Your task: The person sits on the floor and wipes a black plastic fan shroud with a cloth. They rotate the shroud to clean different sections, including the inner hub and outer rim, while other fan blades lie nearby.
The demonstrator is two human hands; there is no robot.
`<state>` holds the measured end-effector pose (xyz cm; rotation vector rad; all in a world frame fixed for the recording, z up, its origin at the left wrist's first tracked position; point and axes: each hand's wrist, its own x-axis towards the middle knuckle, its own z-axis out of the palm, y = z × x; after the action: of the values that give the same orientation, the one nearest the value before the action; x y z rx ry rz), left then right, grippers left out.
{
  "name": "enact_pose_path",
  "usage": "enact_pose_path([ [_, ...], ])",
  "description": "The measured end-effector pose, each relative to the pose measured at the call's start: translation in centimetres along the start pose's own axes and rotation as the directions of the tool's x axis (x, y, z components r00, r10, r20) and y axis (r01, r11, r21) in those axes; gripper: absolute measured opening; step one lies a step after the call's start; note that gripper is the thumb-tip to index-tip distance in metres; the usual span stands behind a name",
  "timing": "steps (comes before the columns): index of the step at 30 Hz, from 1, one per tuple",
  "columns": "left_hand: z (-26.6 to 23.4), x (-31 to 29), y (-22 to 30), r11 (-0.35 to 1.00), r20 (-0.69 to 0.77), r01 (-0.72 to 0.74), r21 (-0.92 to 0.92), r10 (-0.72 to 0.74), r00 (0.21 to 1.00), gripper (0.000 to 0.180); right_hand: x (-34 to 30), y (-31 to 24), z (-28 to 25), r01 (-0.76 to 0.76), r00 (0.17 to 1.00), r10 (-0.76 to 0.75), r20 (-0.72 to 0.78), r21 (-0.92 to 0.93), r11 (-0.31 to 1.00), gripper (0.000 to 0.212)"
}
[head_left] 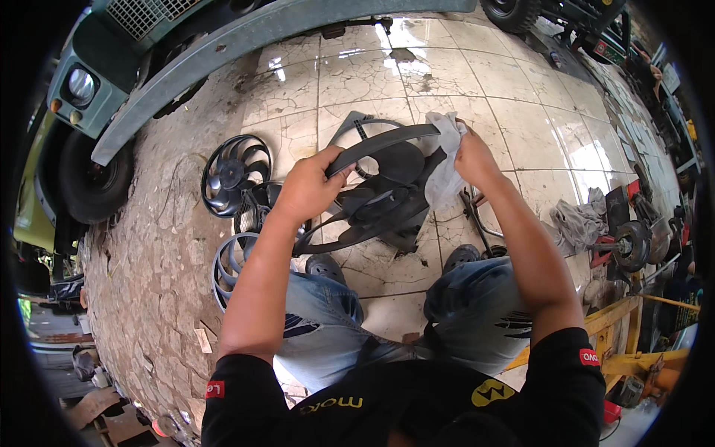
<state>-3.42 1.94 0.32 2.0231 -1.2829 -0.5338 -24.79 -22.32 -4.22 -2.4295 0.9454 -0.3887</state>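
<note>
Between my knees is a large black radiator fan (383, 139) with a broad outer ring and wide blades, tilted up off the tiled floor. My left hand (307, 185) is closed around the left part of its ring, thumb on the inner side. At the far right of the ring, my right hand (475, 158) is closed on a pale grey rag (445, 175). The rag lies over the ring's edge and hangs down beside the blades. A flat dark frame piece partly shows behind the fan; the ring hides much of it.
Left of the fan lies a smaller black fan (232, 175), with a grey ring (223, 272) nearer me. A vehicle with a grey bumper (298, 28) stands at the far left. To the right are a crumpled rag (581, 222), a wheel hub (633, 246) and a yellow frame (625, 328).
</note>
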Motion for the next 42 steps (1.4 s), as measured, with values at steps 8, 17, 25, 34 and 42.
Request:
enact_pose_path([
  [8,0.8,0.1,2.1,0.952,-0.216,-0.215,0.219,0.262,0.941,0.033,-0.7,-5.8,0.9,0.478,0.843,-0.497,-0.204,-0.138,0.867,0.057],
  [17,0.6,0.5,2.6,0.980,-0.108,-0.070,0.184,0.091,0.990,0.034,-0.3,1.9,-4.3,0.136,0.991,-0.131,-0.037,0.225,0.965,0.053],
  [25,0.5,1.0,2.9,0.987,-0.074,-0.019,0.158,0.031,0.997,0.034,1.7,1.0,-7.0,0.012,0.969,0.248,-0.019,0.999,0.029,0.025],
  [34,0.4,1.0,3.0,0.985,-0.073,-0.041,0.170,0.055,0.996,0.037,-0.6,-6.7,-0.6,0.580,0.813,-0.504,-0.292,0.325,0.747,0.049],
  [42,0.0,1.6,0.0,1.000,-0.133,-0.021,-0.006,0.020,0.991,0.031,-0.5,-4.7,0.8,0.471,0.874,-0.444,-0.198,0.117,0.875,0.046],
])
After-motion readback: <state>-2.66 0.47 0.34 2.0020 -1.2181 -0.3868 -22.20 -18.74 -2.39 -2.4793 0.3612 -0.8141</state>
